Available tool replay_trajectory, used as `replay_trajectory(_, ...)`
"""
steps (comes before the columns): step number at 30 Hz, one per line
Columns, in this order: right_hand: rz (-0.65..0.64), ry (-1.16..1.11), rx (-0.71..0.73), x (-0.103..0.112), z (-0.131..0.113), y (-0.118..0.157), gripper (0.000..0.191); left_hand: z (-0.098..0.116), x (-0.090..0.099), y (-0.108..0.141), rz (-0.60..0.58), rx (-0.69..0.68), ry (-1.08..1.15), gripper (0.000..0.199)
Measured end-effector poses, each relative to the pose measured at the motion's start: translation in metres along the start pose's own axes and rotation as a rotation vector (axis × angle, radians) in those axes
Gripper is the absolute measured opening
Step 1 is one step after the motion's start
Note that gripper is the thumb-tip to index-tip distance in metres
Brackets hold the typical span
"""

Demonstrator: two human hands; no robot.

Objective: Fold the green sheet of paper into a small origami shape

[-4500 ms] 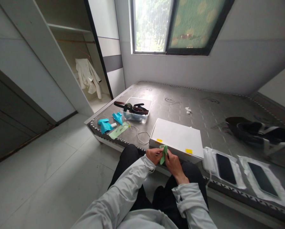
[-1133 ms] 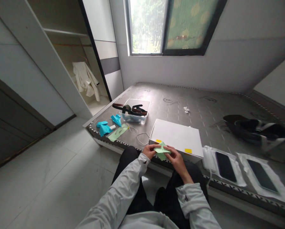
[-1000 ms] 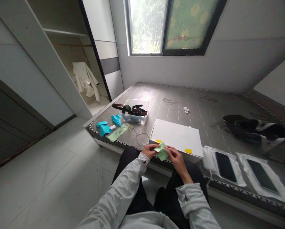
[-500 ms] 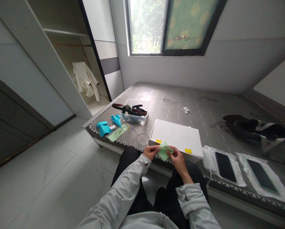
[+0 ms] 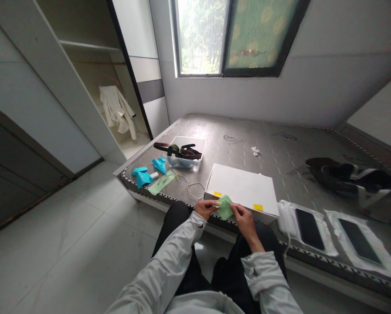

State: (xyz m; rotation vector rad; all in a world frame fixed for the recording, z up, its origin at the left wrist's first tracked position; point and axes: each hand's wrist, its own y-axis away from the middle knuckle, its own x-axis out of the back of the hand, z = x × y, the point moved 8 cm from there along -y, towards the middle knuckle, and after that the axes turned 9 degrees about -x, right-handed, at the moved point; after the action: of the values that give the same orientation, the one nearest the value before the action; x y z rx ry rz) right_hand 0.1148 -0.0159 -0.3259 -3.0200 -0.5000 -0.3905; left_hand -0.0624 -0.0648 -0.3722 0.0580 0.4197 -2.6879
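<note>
A small piece of folded light green paper [image 5: 225,207] is held up over my lap, in front of the near edge of a white box [image 5: 243,183]. My left hand [image 5: 205,209] pinches its left side between thumb and fingers. At its right side my right hand [image 5: 244,218] is closed on the paper with thumb and forefinger. Yellow tabs [image 5: 258,207] show on the box's near edge. To the left lie a flat green sheet [image 5: 161,183] and blue folded paper pieces [image 5: 143,177].
The mattress [image 5: 228,131] bears a clear plastic bin [image 5: 187,163] with dark belts [image 5: 184,151], a white cable [image 5: 191,188], a small white item [image 5: 255,151], two dark phone-like slabs [image 5: 309,228] on white wrapping and a black bag [image 5: 348,179]. A wardrobe [image 5: 113,56] stands open at left.
My right fingers have shifted slightly on the green paper, now pinching its right edge. The paper shows a flatter, turned face. Everything else stays put.
</note>
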Motion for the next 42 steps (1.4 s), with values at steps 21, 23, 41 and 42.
replay_trajectory(21,-0.04,0.008,-0.048,-0.012,0.006,0.003,0.047,0.03,-0.002,0.016,0.106,-0.118,-0.471,0.026)
replay_trajectory(23,-0.154,0.009,-0.06,-0.022,0.009,0.003,0.046,0.047,-0.024,0.023,-0.033,-0.342,-0.528,0.027)
replay_trajectory(41,-0.064,-0.087,-0.156,-0.007,0.034,-0.009,0.062,0.036,-0.024,0.007,-0.285,-0.372,-0.246,0.014)
replay_trajectory(42,-0.058,-0.089,-0.154,-0.005,0.032,-0.008,0.062,0.036,-0.023,0.007,-0.264,-0.342,-0.234,0.017)
